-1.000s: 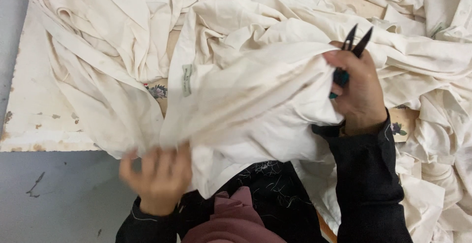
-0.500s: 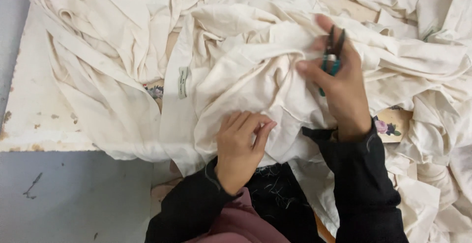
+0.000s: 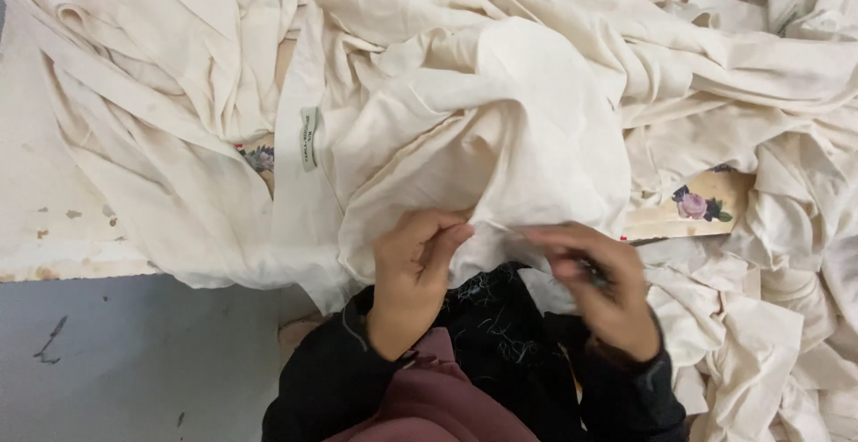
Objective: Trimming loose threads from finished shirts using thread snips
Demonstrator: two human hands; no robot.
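A cream cloth garment [image 3: 500, 138] is bunched up on the table right in front of me. My left hand [image 3: 416, 268] pinches its lower edge between thumb and fingers. My right hand [image 3: 594, 286] is blurred with motion, low at the same edge and just right of the left hand. Its fingers are curled around small dark thread snips [image 3: 585, 268], which are mostly hidden. A narrow grey-green sewn label [image 3: 308, 138] shows on a cloth fold to the left. Loose threads cling to my dark sleeves.
More cream garments are heaped all over the table, with a deep pile at the right [image 3: 786, 299]. The worn white table top [image 3: 54, 227] shows at the left, and a flower-printed patch [image 3: 693, 205] at the right. Grey floor [image 3: 134, 362] lies below the table's edge.
My right hand has dropped with the snips from high on the garment to its lower edge. My left hand has slid right along that edge, and the cloth has settled lower.
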